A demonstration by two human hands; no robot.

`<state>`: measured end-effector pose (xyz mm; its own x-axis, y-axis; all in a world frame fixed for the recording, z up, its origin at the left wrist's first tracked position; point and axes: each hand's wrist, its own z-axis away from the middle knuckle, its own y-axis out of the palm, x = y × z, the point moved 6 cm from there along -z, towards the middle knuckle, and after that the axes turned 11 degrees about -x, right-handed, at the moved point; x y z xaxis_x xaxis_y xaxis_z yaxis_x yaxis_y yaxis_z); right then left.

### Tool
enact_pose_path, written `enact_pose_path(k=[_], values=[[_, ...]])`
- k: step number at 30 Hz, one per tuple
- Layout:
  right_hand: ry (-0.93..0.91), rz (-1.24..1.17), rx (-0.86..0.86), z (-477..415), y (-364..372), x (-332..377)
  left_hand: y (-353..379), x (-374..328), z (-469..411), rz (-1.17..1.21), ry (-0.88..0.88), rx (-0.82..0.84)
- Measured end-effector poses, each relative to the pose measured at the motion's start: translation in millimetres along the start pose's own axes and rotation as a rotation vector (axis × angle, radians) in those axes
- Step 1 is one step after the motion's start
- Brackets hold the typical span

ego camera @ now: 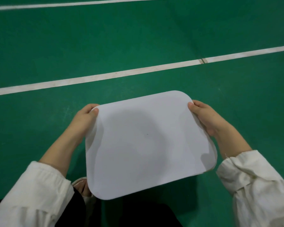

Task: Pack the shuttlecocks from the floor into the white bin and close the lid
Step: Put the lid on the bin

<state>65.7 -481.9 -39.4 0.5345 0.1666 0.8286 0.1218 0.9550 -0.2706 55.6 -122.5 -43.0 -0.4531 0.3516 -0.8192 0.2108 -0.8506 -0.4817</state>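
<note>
Head view, green court floor (138, 38), white lines (121, 73), gripped lid (146, 141)

The lid (147, 141) lies over the bin (88, 145), whose rim shows past its left and right edges. The left hand (84, 118) grips the lid's left edge, the right hand (205, 117) its right. Behind them a court line (121, 73) crosses the floor (138, 38); a shoe (82, 185) sits under the near left corner.

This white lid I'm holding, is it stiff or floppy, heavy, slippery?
Probably stiff: the lid looks flat though the left hand and right hand grip only its far corners. Likely light, as edge pinches suffice. Its smooth, plain face may be slippery.
</note>
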Motion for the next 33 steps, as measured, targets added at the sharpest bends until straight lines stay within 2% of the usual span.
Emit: enact_pose_path(k=[3,7,10,16,21,25,30,33], values=[[0.043,0.054,0.002,-8.3,-2.4,6.2,2.1,-13.9,-3.7,-0.139,0.066,0.016],[-0.015,0.105,-0.031,-18.0,14.8,28.8,19.2,-34.2,-2.7,-0.401,0.218,0.046],[-0.055,0.049,-0.058,-20.5,21.6,30.4,18.4,-31.6,-3.5,-0.405,0.226,-0.006],[0.05,0.03,-0.041,-25.2,17.4,25.2,20.8,-28.8,-3.4,-0.148,0.155,0.117],[-0.013,0.026,-0.035,-20.6,13.2,27.5,16.8,-27.5,-6.4,-0.043,0.151,0.13],[-0.051,0.005,-0.043,-15.3,9.3,25.0,0.8,-18.3,-9.7,0.103,0.084,0.042],[-0.038,-0.013,-0.063,-12.7,11.1,18.8,0.9,22.4,15.8,0.334,-0.132,-0.023],[-0.078,-0.011,-0.101,-12.0,11.8,17.9,5.9,25.2,22.9,0.358,-0.168,-0.083]])
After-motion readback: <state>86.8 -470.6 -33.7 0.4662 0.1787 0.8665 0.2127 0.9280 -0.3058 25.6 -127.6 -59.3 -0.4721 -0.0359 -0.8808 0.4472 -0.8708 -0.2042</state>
